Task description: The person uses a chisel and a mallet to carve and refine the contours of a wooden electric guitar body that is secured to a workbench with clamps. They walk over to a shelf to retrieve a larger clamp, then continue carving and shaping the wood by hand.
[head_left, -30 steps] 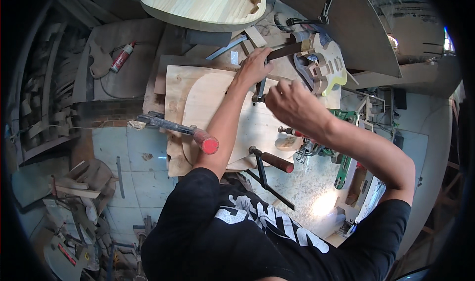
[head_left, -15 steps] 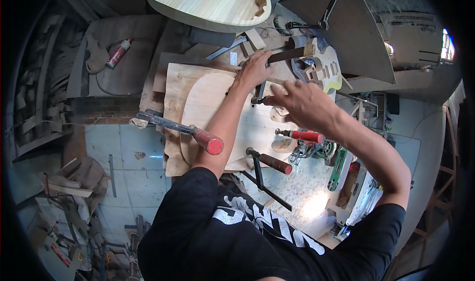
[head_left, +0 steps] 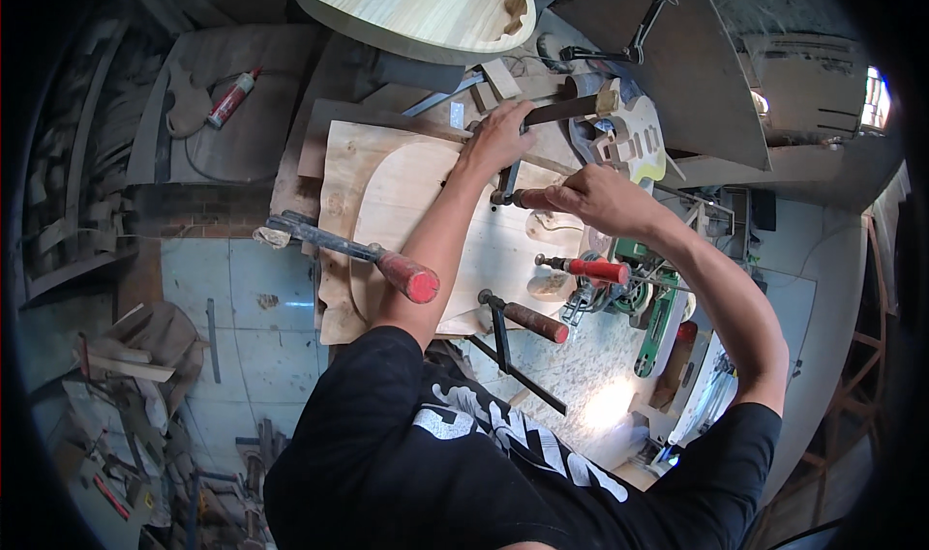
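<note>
A pale wooden board [head_left: 416, 173] with a rounded raised panel and carved hollows lies before me. At its far edge stands an F-clamp [head_left: 571, 108] with a dark bar and a wooden handle. My left hand [head_left: 498, 136] is wrapped round the clamp's upper part, its fingers partly hidden. Closed on the handle is my right hand [head_left: 605, 199]. Nearer to me, a clamp with a worn red handle [head_left: 406, 277] crosses the board's left side, over my left forearm. A bright red clamp handle [head_left: 595, 269] and a brownish red one [head_left: 535, 324] stick out at the right.
A large wooden guitar-like body [head_left: 416, 13] sits beyond the board. A pale electric guitar body [head_left: 634, 139] lies at far right, near a black jointed lamp arm [head_left: 634, 37]. Green power tools [head_left: 658, 332] are at the right. A red-and-white tube [head_left: 233, 99] rests at far left.
My right hand has gone from loose, spread fingers beside the clamp's handle to a closed grip on it. My left hand stays in place on the clamp.
</note>
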